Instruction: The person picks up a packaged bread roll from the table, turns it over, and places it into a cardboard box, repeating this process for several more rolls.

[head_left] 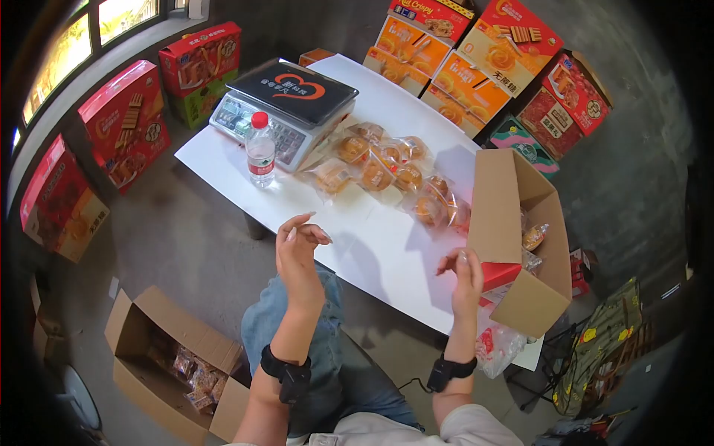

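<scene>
My left hand point(299, 253) is raised over the near edge of the white table point(357, 245), its fingers apart and bent, holding nothing. To the right, my right hand point(462, 273) hovers near the red lower part of an open cardboard box point(497, 204), fingers curled and apart, also with nothing in it. Several round baked goods in clear wrappers point(376, 175) lie in a group on the table beyond my hands. A water bottle point(261, 152) with a red cap stands upright beside the digital scale point(294, 93). Wrapped items point(534, 236) show inside the box.
An open carton point(167, 349) with small wrapped packets stands on the floor at lower left. Red gift boxes point(126, 123) line the left wall; orange and red boxes point(476, 70) are stacked behind the table. A patterned folding chair point(606, 334) is at right.
</scene>
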The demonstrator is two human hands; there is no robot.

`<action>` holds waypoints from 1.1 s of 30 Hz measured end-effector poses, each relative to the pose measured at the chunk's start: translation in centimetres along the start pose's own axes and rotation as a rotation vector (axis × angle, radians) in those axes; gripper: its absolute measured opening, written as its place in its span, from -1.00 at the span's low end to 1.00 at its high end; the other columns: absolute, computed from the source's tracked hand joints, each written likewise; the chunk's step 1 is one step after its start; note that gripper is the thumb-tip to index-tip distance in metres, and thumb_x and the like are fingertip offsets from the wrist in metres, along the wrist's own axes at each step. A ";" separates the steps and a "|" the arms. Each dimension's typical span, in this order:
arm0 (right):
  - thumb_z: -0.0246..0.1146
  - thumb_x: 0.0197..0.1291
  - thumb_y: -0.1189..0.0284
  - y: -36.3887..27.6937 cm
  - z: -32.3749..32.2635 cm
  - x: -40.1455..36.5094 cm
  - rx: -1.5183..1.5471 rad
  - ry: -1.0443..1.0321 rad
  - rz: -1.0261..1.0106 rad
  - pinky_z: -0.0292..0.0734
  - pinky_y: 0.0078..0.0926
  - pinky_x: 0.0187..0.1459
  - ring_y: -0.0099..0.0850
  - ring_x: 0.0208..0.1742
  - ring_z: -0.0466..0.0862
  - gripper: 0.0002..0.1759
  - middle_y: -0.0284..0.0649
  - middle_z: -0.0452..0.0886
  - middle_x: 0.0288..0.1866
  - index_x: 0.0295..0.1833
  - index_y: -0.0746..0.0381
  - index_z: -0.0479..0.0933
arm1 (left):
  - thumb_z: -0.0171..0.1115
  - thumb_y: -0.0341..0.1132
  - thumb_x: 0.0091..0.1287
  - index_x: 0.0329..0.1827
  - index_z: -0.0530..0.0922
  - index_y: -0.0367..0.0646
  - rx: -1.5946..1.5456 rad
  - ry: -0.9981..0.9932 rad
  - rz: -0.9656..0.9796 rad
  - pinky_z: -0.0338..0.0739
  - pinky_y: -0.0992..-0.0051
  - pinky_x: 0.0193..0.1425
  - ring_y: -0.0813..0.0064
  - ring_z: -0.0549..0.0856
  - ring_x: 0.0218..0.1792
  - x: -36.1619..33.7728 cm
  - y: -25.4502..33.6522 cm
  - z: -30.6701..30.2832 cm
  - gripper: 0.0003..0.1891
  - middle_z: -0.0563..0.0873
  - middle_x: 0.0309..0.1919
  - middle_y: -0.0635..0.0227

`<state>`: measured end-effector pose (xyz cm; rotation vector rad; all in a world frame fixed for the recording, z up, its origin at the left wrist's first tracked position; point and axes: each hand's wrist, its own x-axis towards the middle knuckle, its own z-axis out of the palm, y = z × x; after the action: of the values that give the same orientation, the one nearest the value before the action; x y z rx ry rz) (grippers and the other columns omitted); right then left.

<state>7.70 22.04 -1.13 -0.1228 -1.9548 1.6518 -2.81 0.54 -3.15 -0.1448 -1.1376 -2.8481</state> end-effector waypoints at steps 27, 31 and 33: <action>0.36 -0.34 -0.21 13.7 6.8 20.1 -1.594 -0.223 -0.002 0.45 -0.23 -0.05 -0.17 0.02 0.49 0.02 -0.02 0.39 0.00 0.15 0.27 0.27 | -0.14 -0.13 0.26 -0.16 0.41 -0.23 -0.081 0.024 -0.130 0.32 0.54 -0.19 0.53 0.44 -0.38 1.4 1.5 -0.6 -0.67 0.47 -0.48 0.34; 0.40 -0.48 -0.24 14.3 6.5 20.0 -1.728 -0.223 -0.109 0.42 -0.31 -0.04 -0.29 0.08 0.43 0.10 -0.13 0.36 0.05 0.17 0.25 0.28 | -0.14 -0.13 0.26 -0.15 0.41 -0.23 -0.061 0.021 -0.140 0.32 0.54 -0.18 0.53 0.45 -0.37 1.2 1.4 -0.5 -0.66 0.47 -0.47 0.33; 0.37 -0.46 -0.25 14.3 6.6 19.6 -1.747 -0.219 -0.157 0.43 -0.29 -0.03 -0.29 0.07 0.42 0.10 -0.13 0.35 0.04 0.16 0.27 0.27 | -0.15 -0.13 0.26 -0.15 0.41 -0.23 -0.065 0.014 -0.131 0.32 0.54 -0.19 0.54 0.45 -0.37 1.0 1.6 -0.3 -0.66 0.47 -0.47 0.33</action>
<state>-15.84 27.82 -7.80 -0.4038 -2.8266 -0.5323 -3.67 -0.89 -2.19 -0.0555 -1.0911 -2.9967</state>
